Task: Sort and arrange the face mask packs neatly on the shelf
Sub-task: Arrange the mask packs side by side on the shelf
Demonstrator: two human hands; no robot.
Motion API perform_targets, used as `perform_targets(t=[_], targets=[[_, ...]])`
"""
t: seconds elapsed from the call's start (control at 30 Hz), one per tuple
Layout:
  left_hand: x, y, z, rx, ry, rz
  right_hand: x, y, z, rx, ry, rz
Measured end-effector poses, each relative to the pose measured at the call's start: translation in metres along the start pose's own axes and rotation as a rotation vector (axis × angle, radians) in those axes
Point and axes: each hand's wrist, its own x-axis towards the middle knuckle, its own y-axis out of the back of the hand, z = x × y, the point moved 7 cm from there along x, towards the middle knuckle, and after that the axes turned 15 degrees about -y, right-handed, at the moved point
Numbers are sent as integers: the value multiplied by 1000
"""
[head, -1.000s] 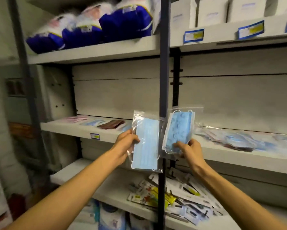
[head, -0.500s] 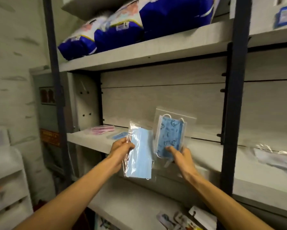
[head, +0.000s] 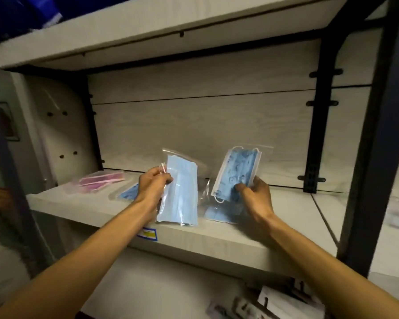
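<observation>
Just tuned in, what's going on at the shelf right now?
A person is sorting bagged face masks at a shelf. The left hand grips a clear pack of plain blue masks, and the right hand holds a pack of patterned blue masks; both packs are upright over the shelf. Already lying on it are a pink mask pack at the left and another blue pack behind the left hand.

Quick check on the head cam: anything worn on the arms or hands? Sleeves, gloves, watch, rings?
Nothing worn that shows. Both forearms are bare from the frame's lower edge up to the wrists, with no sleeve cuff in view. The left hand and the right hand have no gloves. No watch, band or bracelet at either wrist, and no rings on the fingers that are visible. No markings show.
</observation>
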Motion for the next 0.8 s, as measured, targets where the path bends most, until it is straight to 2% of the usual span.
perform_targets(t=[0.13, 0.33, 0.5, 0.63, 0.73, 0.8], targets=[[22, 1, -6, -164, 81, 105, 9, 14, 0, 42, 7, 107], [38, -66, -10, -372, 225, -239, 2, 77, -5, 8, -48, 444], [35, -120, -19, -397, 260, -473, -8, 112, 16, -233, -169, 548], [35, -144, -36, -343, 203, -520, -18, 120, 10, -698, -131, 715], [41, -150, -47, -128, 72, -523, -25, 123, 4, -805, -66, 797], [39, -155, -51, 42, -52, -598, -25, 125, 6, -846, -61, 823]])
